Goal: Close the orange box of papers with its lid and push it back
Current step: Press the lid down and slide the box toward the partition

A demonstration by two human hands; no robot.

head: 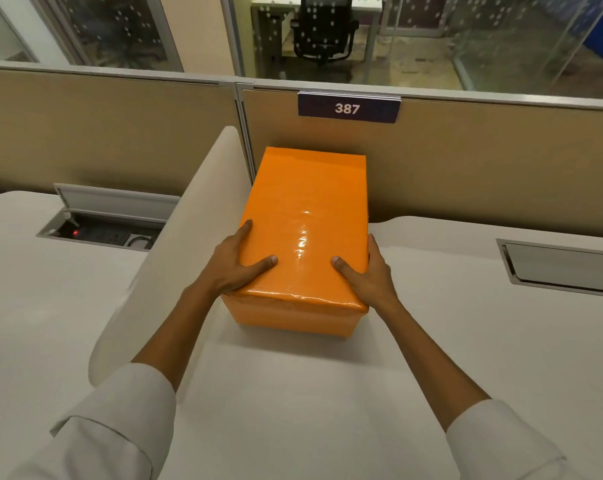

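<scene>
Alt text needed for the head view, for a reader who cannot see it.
Both hands, left hand and right hand, grip the near end of a closed orange box on a white desk. Its far end sits by a tan partition labelled 387, with a white divider at its left.

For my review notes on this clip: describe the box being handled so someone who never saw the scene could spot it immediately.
Find the tan partition carrying the dark sign reading 387. Just below that sign, on the white desk, sits the orange box, its lid on and its far end at the partition. The left hand and right hand grip its near corners, and it is the only bright glossy object here.
</scene>
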